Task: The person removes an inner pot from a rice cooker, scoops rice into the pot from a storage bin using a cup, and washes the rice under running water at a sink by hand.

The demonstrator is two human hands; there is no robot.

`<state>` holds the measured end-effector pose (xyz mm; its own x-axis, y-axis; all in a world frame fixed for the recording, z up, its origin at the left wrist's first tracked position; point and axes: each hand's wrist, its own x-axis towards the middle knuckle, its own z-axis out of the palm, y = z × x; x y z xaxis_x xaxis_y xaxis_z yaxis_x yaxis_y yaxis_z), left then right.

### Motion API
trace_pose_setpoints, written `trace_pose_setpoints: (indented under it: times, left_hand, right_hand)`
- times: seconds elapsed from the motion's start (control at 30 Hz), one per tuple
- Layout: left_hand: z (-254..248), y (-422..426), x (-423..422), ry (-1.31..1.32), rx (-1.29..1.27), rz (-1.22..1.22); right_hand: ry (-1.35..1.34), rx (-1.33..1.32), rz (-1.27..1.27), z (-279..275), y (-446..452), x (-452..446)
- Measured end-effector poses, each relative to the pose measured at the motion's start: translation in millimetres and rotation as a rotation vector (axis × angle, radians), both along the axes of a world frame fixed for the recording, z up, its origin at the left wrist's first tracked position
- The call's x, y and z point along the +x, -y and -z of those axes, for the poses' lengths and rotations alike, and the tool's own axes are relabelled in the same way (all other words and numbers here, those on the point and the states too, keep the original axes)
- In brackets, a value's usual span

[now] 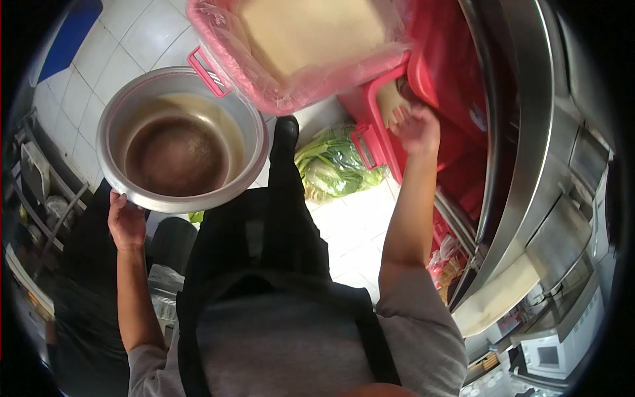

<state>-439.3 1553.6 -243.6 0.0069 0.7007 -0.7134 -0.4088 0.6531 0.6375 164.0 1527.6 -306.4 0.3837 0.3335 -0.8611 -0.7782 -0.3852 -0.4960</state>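
Note:
A large round metal basin [248, 155] with a brownish inside is tilted at the left; whether the brown is liquid or staining I cannot tell. My left hand [127, 221] grips its near rim, fingers closed with the thumb against the edge. My right hand [418, 129] is over the opening of a red bin [381, 135] at the right, fingers spread and holding nothing that I can see. Inside that bin lies something beige [391, 102], partly hidden. Above it, a red tub [278, 102] lined with clear plastic holds a pale yellowish fill [311, 33].
Leafy greens in a clear plastic bag [337, 162] lie on the white tiled floor [350, 218]. A curved metal counter edge [536, 132] runs down the right side. Wire shelving [49, 218] stands at the left, and a blue panel [69, 40] at the upper left.

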Motion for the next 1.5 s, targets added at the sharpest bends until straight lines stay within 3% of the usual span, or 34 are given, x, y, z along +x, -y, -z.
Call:
trace_pose_setpoints:
  times: [0.1, 0.2, 0.27, 0.5, 0.63, 0.67, 0.73, 0.77, 0.8, 0.83, 0.87, 0.9, 0.93, 1.0, 1.03, 1.1, 1.2, 1.27, 1.33, 1.4, 1.5]
  left_hand:
    - [-0.1, -4.9, 15.9, -0.078, 0.0, -0.092]
    - [9.4, -10.7, 23.6, -0.105, 0.008, -0.139]
    - [29.4, -3.7, 3.5, -0.139, 0.013, -0.19]
    - [46.7, 6.9, -43.9, -0.248, 0.016, -0.291]
    - [44.1, 13.0, -71.4, -0.16, 0.029, -0.245]
    - [31.0, -1.8, -38.1, -0.331, -0.04, -0.334]
    - [19.3, -4.6, -45.3, -0.337, -0.05, -0.397]
    - [14.1, -4.6, -60.3, -0.275, -0.04, -0.362]
    - [9.4, -0.9, -86.0, -0.216, -0.027, -0.33]
    - [12.3, 5.8, -127.5, 0.131, 0.07, -0.193]
    - [-7.9, -5.0, -114.1, 0.009, 0.063, -0.255]
    - [-36.3, -20.3, -81.3, -0.102, 0.06, -0.311]
    - [-58.4, -27.3, -63.8, -0.217, 0.056, -0.371]
    - [-87.0, -28.7, -79.4, -0.211, 0.097, -0.395]
    - [-97.3, -24.9, -102.6, -0.067, 0.196, -0.268]
    - [-134.2, -32.7, -110.6, 0.054, 0.326, -0.138]
    - [-224.5, -52.1, -54.1, 0.006, 0.412, -0.119]
    - [-270.5, -59.9, -36.3, -0.004, 0.485, -0.094]
    - [-299.7, -63.0, -47.3, 0.123, 0.577, 0.008]
    - [-334.5, -68.3, -31.0, 0.156, 0.613, -0.004]
    - [-342.2, -70.8, -37.1, 0.306, 0.669, 0.055]
  right_hand:
    - [0.276, -0.176, -0.213, 119.3, 41.2, 67.6]
    - [0.877, -0.423, -0.69, 197.0, 10.2, 110.5]
    - [1.215, -0.574, -0.85, 226.8, -23.6, 133.0]
    - [1.433, -0.991, -0.858, 270.7, -71.1, 141.0]
    - [1.415, -1.144, -0.639, 228.3, -2.6, 155.0]
    - [1.359, -1.07, -0.611, 208.4, 19.2, 160.5]
    - [0.665, -0.204, -0.758, 173.9, 70.6, 169.5]
    - [0.527, -0.332, -0.741, 124.5, 65.7, 122.3]
    - [0.582, -0.281, -0.674, 116.7, 71.8, 102.6]
    - [0.651, -0.235, -0.595, 110.5, 82.4, 88.6]
    - [0.744, -0.197, -0.496, 92.4, 92.3, 86.8]
    - [0.698, -0.368, -0.755, 48.7, 77.2, 60.1]
    - [0.729, -0.322, -0.635, 47.0, 84.1, 62.9]
    - [0.988, -0.416, -0.659, 32.8, 90.6, 70.8]
    - [1.047, -0.437, -0.686, 21.7, 93.5, 73.2]
    - [0.913, -0.34, -0.813, -8.1, 91.5, 66.1]
    - [0.554, -0.159, -0.12, -72.3, 88.9, 24.7]
    - [0.188, 0.254, 0.034, -81.8, 120.4, 17.9]
    - [0.123, 0.551, 0.144, -110.7, 130.6, -33.7]
    - [0.136, 0.662, 0.335, -126.7, 125.8, -79.7]
    - [0.084, 0.726, 0.304, -130.2, 112.3, -105.2]
